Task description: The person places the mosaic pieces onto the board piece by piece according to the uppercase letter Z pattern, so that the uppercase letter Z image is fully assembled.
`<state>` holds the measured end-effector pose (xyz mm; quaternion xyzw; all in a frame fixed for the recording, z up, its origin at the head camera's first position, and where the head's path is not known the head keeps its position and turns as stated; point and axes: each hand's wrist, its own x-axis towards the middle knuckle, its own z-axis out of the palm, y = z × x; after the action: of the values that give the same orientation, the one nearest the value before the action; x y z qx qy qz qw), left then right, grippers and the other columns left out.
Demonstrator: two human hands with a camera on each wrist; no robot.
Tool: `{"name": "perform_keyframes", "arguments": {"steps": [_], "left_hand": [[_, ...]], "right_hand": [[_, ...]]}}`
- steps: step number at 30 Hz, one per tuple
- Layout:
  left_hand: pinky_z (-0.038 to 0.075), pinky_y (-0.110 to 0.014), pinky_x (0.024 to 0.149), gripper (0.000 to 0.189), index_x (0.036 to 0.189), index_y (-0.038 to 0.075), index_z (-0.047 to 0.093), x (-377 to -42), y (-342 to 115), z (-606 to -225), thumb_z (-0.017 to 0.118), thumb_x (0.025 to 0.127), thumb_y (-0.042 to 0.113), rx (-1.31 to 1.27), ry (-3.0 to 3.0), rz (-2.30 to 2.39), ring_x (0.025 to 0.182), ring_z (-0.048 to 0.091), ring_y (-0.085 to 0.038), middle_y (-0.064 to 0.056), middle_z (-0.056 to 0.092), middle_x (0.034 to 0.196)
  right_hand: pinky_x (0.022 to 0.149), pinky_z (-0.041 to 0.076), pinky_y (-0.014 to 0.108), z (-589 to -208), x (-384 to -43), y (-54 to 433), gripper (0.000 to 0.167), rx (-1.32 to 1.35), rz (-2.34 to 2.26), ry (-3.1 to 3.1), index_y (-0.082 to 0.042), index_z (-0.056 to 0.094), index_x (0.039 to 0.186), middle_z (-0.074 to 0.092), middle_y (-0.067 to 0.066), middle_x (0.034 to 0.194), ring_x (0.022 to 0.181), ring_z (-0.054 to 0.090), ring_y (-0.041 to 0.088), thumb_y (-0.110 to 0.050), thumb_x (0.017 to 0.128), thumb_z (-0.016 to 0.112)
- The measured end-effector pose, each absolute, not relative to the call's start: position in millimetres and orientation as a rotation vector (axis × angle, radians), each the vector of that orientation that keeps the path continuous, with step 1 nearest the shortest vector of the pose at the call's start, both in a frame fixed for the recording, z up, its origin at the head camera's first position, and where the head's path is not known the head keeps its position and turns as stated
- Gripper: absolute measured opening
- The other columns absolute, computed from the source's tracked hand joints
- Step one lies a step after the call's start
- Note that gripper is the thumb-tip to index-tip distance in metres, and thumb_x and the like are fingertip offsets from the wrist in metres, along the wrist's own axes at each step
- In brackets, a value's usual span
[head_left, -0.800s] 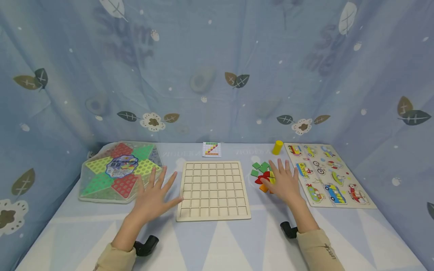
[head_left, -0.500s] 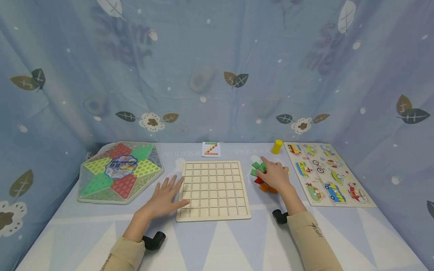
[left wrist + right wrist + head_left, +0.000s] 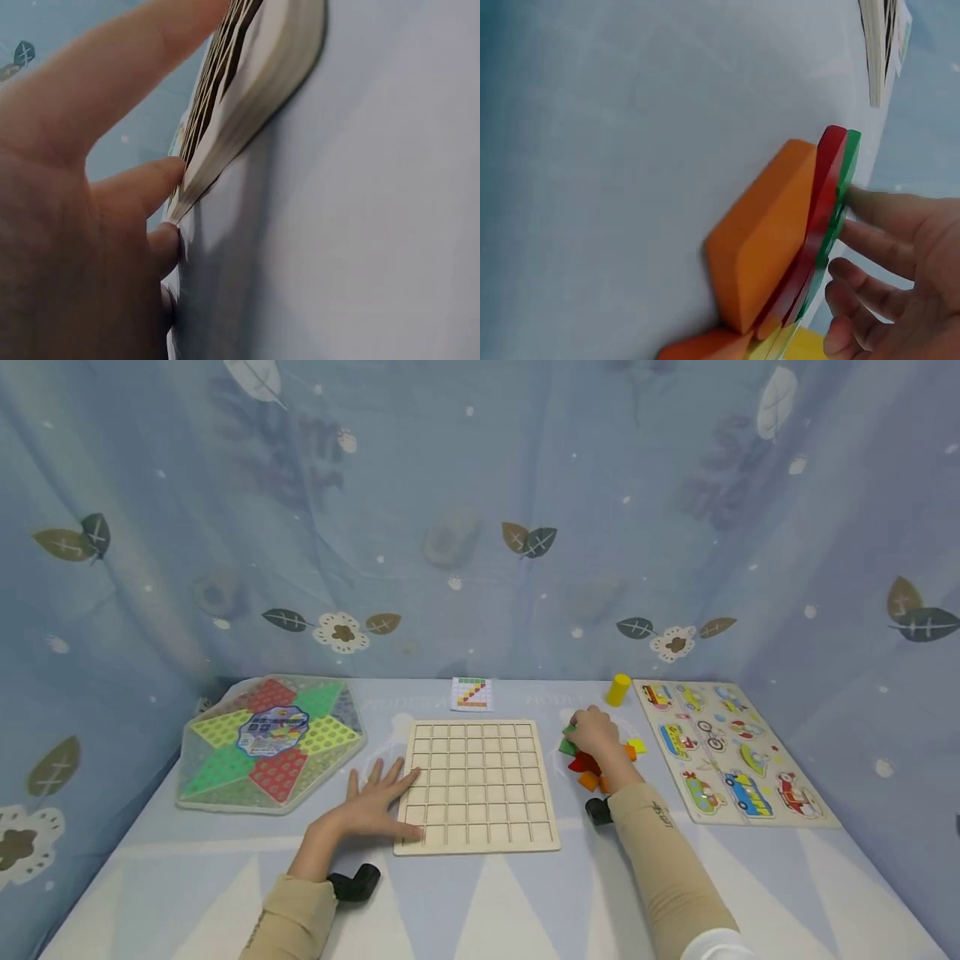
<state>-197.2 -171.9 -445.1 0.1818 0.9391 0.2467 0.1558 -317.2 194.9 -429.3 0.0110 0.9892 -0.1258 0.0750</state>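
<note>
A wooden board (image 3: 480, 785) with a square grid lies in the middle of the table. My left hand (image 3: 369, 806) spreads its fingers at its left edge, the index finger and thumb touching it; the left wrist view shows the board's edge (image 3: 259, 109) close by. At the pile of coloured tiles, my right hand (image 3: 597, 735) pinches a green tile (image 3: 569, 729) between thumb and index finger. Red tiles (image 3: 585, 764), orange tiles (image 3: 588, 781) and a yellow tile (image 3: 637, 745) lie around and partly under that hand. An orange tile (image 3: 769, 232) is nearest in the right wrist view.
A small pattern card (image 3: 472, 694) lies behind the board. A yellow cylinder (image 3: 618, 690) stands at the back right, beside a vehicle picture puzzle (image 3: 738, 756). On the left is a flat star-patterned game box (image 3: 273, 743). A blue curtain (image 3: 450, 485) hangs behind.
My right hand has gone from spread above the tiles to pinching a green one. My left hand has moved right and down onto the board's left edge.
</note>
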Motion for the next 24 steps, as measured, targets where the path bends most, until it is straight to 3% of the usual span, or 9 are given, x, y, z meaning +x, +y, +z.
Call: {"name": "perform_keyframes", "arguments": {"steps": [8,15,24], "left_hand": [[-0.015,-0.065,0.1,0.113,0.148,0.011,0.021,-198.3,-175.9,-451.0,0.077,0.061,0.057,0.585,2.697,0.687,0.138,-0.009,-0.044,-0.018,0.003,0.154],[-0.014,-0.066,0.1,0.114,0.148,0.011,0.023,-197.9,-177.3,-454.4,0.078,0.059,0.057,0.59,2.717,0.707,0.138,-0.009,-0.043,-0.015,0.006,0.154],[-0.015,-0.066,0.099,0.115,0.148,0.012,0.024,-197.4,-177.3,-456.1,0.078,0.058,0.058,0.593,2.724,0.717,0.138,-0.008,-0.044,-0.015,0.007,0.154]], "right_hand": [[0.065,0.046,0.031,-428.4,-320.0,187.9,0.022,0.099,-0.763,2.924,-0.004,0.056,0.105,0.06,0.015,0.097,0.076,0.055,0.025,-0.008,0.085,0.063],[0.069,0.046,0.035,-427.6,-315.9,150.5,0.016,-0.057,-1.176,2.859,-0.005,0.059,0.103,0.059,0.015,0.103,0.088,0.056,0.027,-0.011,0.088,0.061],[0.069,0.046,0.034,-431.5,-317.6,84.3,0.017,-0.183,-1.538,2.554,-0.004,0.062,0.105,0.057,0.012,0.1,0.084,0.054,0.022,-0.01,0.089,0.06]]}}
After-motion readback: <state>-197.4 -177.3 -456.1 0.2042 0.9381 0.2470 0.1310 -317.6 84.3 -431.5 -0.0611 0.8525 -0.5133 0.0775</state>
